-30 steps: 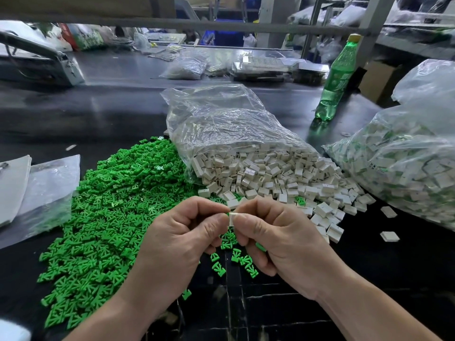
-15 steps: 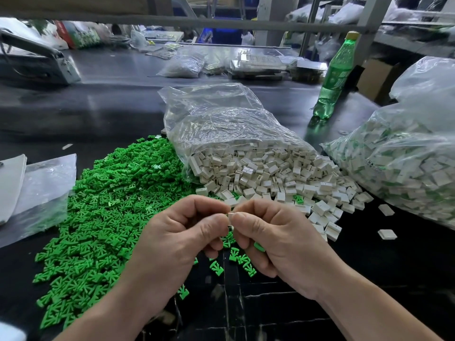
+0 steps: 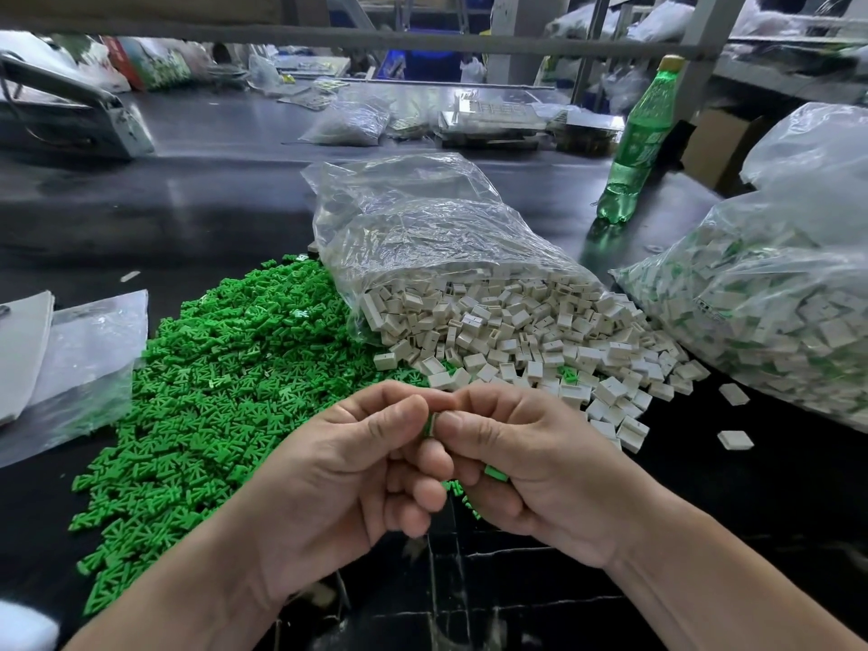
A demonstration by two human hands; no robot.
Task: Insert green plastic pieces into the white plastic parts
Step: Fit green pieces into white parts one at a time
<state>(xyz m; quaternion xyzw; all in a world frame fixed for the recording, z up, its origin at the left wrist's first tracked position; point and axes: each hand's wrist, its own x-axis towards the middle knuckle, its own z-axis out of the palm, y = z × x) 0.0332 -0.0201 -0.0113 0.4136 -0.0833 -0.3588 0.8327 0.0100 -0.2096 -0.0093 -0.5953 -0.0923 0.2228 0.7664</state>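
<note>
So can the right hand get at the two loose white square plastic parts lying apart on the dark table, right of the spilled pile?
Probably yes. The two loose white parts lie on bare table with nothing over them, but the right hand is pinching a small green piece with the left hand.

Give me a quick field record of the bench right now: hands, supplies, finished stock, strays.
left hand: fingertips pinched against the right's, a green piece showing between them
right hand: pinching the same spot; spare green piece tucked under its fingers
white part in pinch: hidden, cannot tell
green pile: loose on the black bench, left of the hands
white parts bag: open, spilling white parts toward the hands
right bag: white parts with green showing inside
strays: two white parts on the bench, right
bottle: green, upright, behind
</note>
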